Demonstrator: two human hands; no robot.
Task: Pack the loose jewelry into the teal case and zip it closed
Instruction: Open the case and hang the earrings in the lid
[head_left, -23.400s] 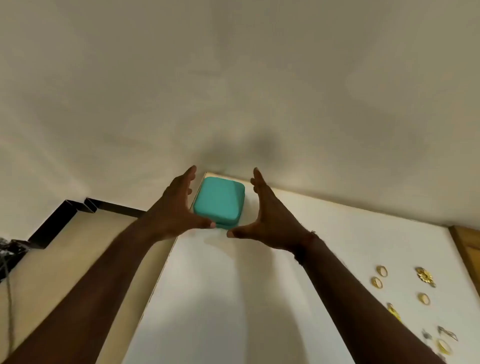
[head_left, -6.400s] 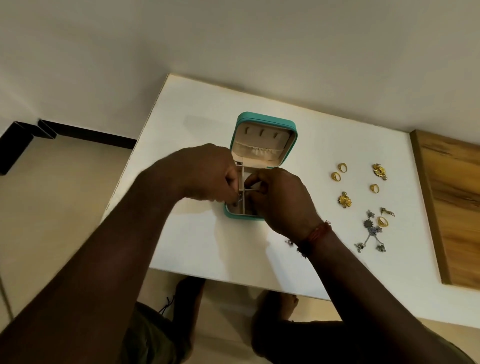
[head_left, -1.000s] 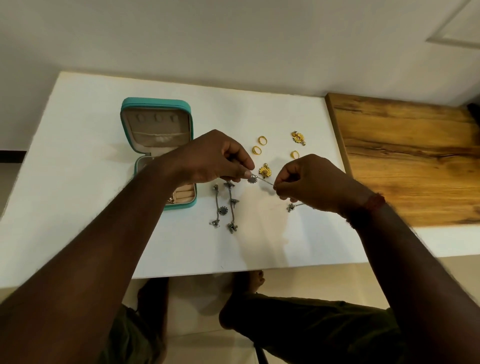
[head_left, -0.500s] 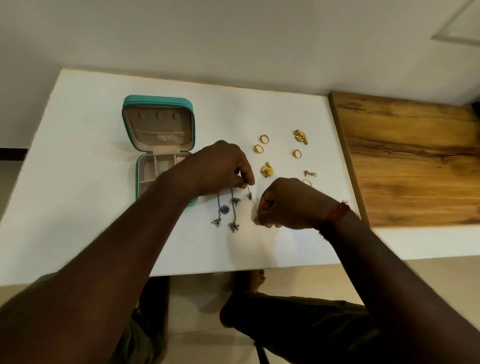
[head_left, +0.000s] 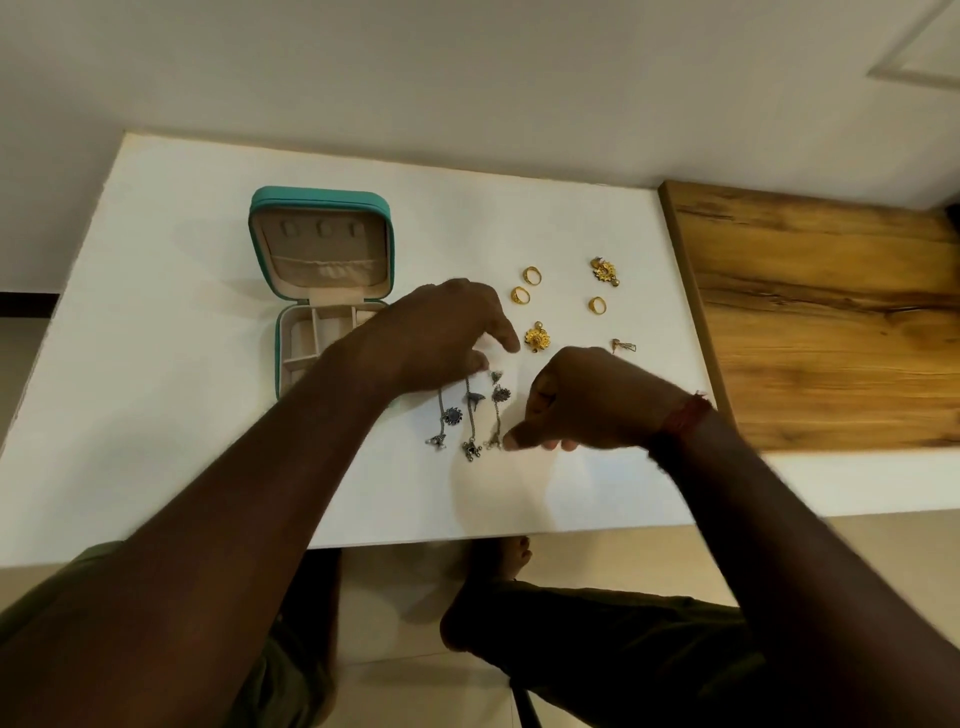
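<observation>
Fingers (head_left: 506, 338) of the left hand (head_left: 441, 332) cover the tops of the chains (head_left: 472, 415); those of the right hand (head_left: 587, 400) blur at one chain's end. I cannot tell either grip. Left forearm (head_left: 332, 421) hides a corner of the case (head_left: 322, 195).

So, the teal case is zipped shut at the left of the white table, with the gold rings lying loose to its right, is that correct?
Not quite: the head view shows the teal case open, lid up and compartments showing. The rest holds: it sits at the left of the white table, with the gold rings loose to its right.
</observation>
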